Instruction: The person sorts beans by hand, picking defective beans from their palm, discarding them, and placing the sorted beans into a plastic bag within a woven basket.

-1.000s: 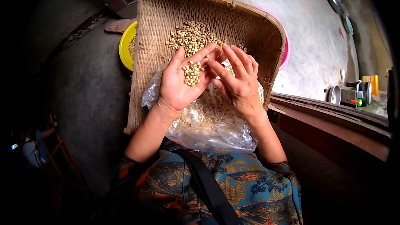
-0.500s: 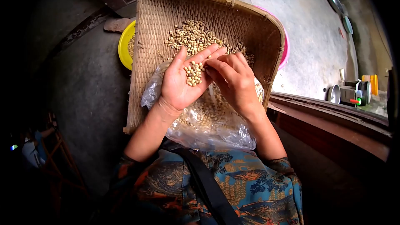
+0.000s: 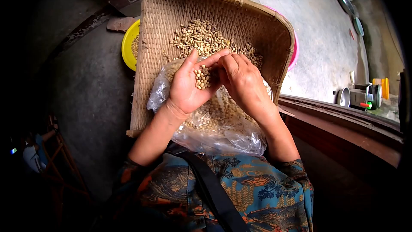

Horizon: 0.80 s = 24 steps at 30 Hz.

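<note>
While the left hand (image 3: 183,88) lies palm up at frame centre — loosely cupped, bearing smooth oval beans (image 3: 202,77) — the right hand (image 3: 245,80) meets its fingers, digits bent; any hold there cannot be determined. Beneath, a crinkled, transparent plastic bag (image 3: 219,141) overlaps a ribbed, woven tray (image 3: 158,23). Upper left, a round yellow basin (image 3: 128,56) shows against grey floor (image 3: 92,99).

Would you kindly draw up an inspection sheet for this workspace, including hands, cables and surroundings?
Surface: woven basket, tilt unclear.
Job's things: beans loose in the basket; more in the plastic bag nearer the body.
Clutter: yellow basin and brick at left; pink basin partly hidden behind the basket.
Hands: left hand palm up, holding beans; right hand bent over its fingers, fingertips hidden.
Cables: nothing seen.
Surroundings: grey floor left; metal bowl far right.
</note>
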Tool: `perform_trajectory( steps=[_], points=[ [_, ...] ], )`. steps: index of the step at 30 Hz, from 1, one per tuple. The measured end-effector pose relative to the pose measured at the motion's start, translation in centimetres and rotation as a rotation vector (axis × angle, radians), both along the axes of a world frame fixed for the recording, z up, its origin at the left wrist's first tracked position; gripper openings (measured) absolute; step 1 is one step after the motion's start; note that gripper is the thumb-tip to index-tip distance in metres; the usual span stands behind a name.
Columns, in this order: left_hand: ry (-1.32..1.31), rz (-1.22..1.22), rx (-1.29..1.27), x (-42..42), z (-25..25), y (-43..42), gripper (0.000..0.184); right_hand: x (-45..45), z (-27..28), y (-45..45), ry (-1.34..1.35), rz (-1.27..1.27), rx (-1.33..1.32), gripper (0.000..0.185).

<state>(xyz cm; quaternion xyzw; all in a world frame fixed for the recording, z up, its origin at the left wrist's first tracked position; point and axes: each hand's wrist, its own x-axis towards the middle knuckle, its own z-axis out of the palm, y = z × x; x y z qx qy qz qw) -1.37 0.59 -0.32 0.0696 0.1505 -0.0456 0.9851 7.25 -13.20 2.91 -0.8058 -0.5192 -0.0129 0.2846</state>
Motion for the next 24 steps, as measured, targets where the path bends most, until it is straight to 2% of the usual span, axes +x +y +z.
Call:
perform_trajectory(
  steps=[3,4,7,10,13,16,20,24],
  points=[
    [0.004,-0.002,-0.005,0.1,-0.1,-0.3,0.066,0.2,-0.3,-0.4,-0.057,-0.061,-0.056,0.015],
    [0.014,0.004,0.004,0.2,-0.1,-0.3,0.066,0.3,-0.3,-0.5,-0.013,-0.052,-0.015,0.014],
    [-0.274,-0.033,-0.128,0.4,-1.9,0.0,0.067,0.7,0.2,-0.8,0.159,-0.056,0.105,0.014],
    [-0.287,-0.037,-0.185,0.4,-1.9,0.0,0.07,0.9,0.5,-1.3,0.378,-0.093,0.204,0.014],
    [-0.078,0.018,-0.03,0.5,0.2,-0.2,0.071,0.8,1.0,-1.9,0.324,-0.097,0.161,0.018],
    [-0.092,0.004,-0.039,0.4,0.5,-0.3,0.071,0.6,0.6,-1.4,0.051,-0.005,0.151,0.022],
    [-0.108,0.011,-0.001,0.4,0.5,-0.2,0.071,0.4,0.4,-1.1,-0.06,0.029,0.05,0.022],
    [-0.111,0.008,0.023,0.4,-0.2,-0.4,0.071,0.7,0.1,-1.2,0.038,0.035,0.068,0.018]
  ],
)
